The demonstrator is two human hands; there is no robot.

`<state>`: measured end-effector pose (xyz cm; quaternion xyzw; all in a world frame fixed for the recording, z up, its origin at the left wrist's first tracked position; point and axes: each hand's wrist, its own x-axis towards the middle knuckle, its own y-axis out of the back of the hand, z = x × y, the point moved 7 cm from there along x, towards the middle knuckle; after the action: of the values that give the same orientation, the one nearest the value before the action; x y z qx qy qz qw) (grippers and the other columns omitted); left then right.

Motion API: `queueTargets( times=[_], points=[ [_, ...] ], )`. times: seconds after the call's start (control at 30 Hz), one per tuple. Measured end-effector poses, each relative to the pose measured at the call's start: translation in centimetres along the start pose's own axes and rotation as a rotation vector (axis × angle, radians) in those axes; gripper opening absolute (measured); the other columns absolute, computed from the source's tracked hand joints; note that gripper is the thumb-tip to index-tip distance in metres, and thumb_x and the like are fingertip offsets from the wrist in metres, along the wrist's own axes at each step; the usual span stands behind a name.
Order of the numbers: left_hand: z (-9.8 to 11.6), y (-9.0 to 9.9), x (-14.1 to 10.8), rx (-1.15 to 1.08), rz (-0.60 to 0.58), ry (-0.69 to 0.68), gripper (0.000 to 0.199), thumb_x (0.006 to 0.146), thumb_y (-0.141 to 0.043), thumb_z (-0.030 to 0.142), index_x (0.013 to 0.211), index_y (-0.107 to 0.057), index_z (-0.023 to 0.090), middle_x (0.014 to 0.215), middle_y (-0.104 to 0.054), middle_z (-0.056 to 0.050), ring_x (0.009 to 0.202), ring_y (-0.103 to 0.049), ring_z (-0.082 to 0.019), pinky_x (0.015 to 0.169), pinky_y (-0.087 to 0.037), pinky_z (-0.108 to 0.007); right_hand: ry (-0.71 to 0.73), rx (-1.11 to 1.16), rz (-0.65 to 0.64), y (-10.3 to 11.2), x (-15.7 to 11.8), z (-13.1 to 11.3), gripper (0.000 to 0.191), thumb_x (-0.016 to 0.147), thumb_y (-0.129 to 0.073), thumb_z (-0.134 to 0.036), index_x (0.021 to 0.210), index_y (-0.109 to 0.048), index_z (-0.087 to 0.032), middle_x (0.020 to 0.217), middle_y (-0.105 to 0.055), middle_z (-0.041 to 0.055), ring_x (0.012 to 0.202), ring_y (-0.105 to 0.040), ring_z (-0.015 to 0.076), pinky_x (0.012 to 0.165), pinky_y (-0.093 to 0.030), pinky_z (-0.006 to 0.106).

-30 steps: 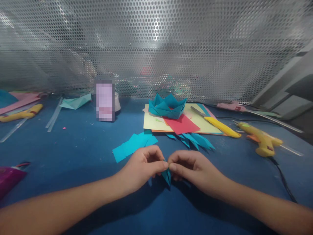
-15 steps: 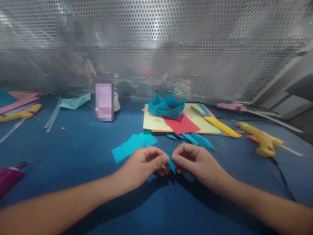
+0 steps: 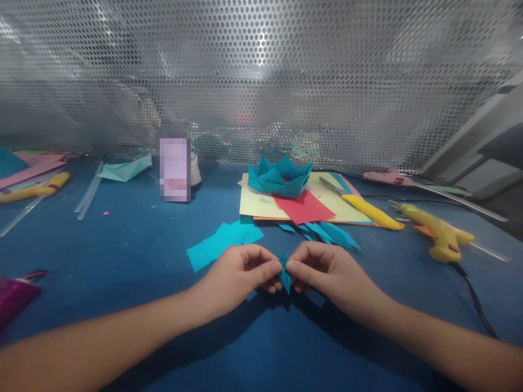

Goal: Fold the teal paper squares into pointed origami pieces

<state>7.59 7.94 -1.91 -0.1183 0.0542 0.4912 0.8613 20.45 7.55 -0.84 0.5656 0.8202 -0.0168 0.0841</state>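
Blue tabletop [image 3: 134, 234] before a perforated metal screen [image 3: 261, 81] — above it, left hand [image 3: 245, 269] and right hand [image 3: 322, 267] pinch a small folded teal paper [image 3: 285, 281] between fingertips; uneven pulling could tear or unfold it.

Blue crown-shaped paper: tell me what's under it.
Under the blue crown-shaped paper, a pale yellow sheet and red paper show along its front; whatever lies wholly beneath is covered.

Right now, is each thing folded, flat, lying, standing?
Small blue paper: folded, pinched by left hand and right hand
Blue paper crown: folded, standing
Red paper: flat
Cyan sheets: flat, overlapping
Yellow-handled knife: lying, blade bare
Right yellow glue gun: lying, loaded
Left yellow glue gun: lying
Mint paper: folded
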Motion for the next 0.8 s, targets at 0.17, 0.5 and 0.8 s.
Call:
queueTargets(
  times=[0.17,0.5,0.8],
  points=[
    [0.1,0.0,-0.1,0.047,0.000,-0.011,0.030,0.074,-0.072,0.041,0.075,-0.058,0.014,0.064,-0.061,0.001,0.062,-0.060,-0.012,0.064,-0.049,-0.026,-0.012,0.025,-0.021,-0.3,0.1,0.1,0.034,0.067,-0.078,-0.043,0.068,-0.058,-0.015,0.057,-0.060,-0.0026,0.052,-0.056,0.0085,0.052,-0.045,0.020],
    [-0.1,-0.3,-0.4,0.137,-0.009,0.007,0.016,0.076,-0.064,0.028,0.072,-0.057,0.014,0.061,-0.061,0.001,0.058,-0.056,-0.010,0.059,-0.045,-0.022,0.017,-0.009,-0.065,-1.0,0.0,-0.3,0.038,0.069,-0.075,-0.048,0.078,-0.056,-0.016,0.062,-0.055,-0.0039,0.052,-0.050,0.0074,0.050,-0.041,0.020],
    [-0.1,-0.9,-0.7,0.298,-0.082,-0.004,0.017,0.074,-0.061,0.028,0.067,-0.057,0.013,0.059,-0.055,0.001,0.051,-0.046,-0.008,0.046,-0.035,-0.019,0.107,-0.099,-0.087,-1.0,-0.2,-1.0,0.031,0.078,-0.066,-0.044,0.067,-0.056,-0.017,0.057,-0.045,-0.0046,0.052,-0.038,0.0076,0.046,-0.029,0.020]
  ],
)
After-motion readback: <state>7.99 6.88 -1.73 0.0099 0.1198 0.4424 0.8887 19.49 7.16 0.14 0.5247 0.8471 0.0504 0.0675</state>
